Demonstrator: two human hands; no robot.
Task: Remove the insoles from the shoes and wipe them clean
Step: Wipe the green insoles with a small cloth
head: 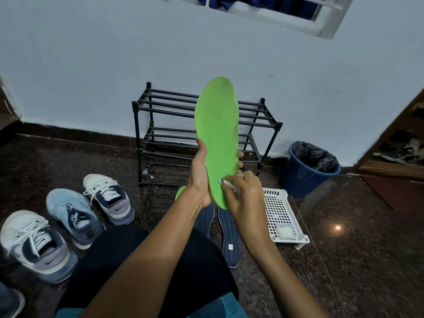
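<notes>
Your left hand [200, 177] grips the green insole [216, 134] by its lower half, toe end up, in front of the black shoe rack [160, 138]. Your right hand [243, 196] pinches a white wipe [227, 183] against the insole's heel end.

Floor [344, 260]: dark speckled polished stone, one light glint at right. Two navy insoles [229, 239] lie on it below your hands, with a white perforated basket [282, 216] just beside them. A blue bin [302, 177] with a black liner stands by the pale blue wall [91, 76]. Sneakers [75, 216] sit at left.

Left hand [199, 180], right hand [246, 196], seemingly curled.
</notes>
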